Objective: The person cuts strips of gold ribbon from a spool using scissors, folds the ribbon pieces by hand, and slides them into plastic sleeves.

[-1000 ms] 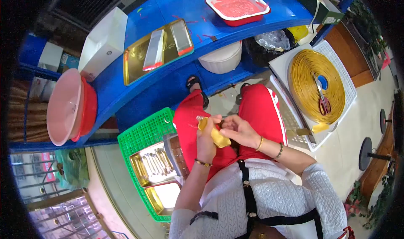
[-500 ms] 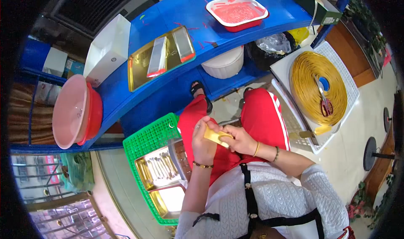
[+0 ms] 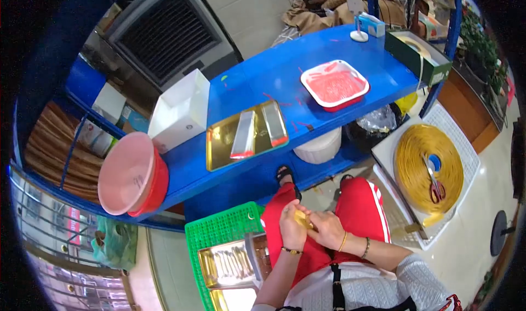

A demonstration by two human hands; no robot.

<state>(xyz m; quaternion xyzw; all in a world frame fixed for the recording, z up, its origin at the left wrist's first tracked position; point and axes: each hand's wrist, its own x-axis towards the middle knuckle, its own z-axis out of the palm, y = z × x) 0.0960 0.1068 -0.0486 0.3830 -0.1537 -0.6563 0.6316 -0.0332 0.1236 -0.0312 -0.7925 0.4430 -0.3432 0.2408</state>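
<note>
Grip left [image 3: 292, 227], grip right [image 3: 327, 231], yellow piece [image 3: 301, 219] between

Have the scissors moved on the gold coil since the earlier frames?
No: the scissors lie across the coil as before, beside its blue core.

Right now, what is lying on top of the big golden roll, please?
Scissors with dark red handles lie on the golden roll, their blades near its blue core. What the scissors cover, and the surface directly under the roll, cannot be seen.

hands [image 3: 327, 230] hold yellow strip [image 3: 301, 219] over lap; scissors [image 3: 437, 191] on gold coil [image 3: 409, 168].
</note>
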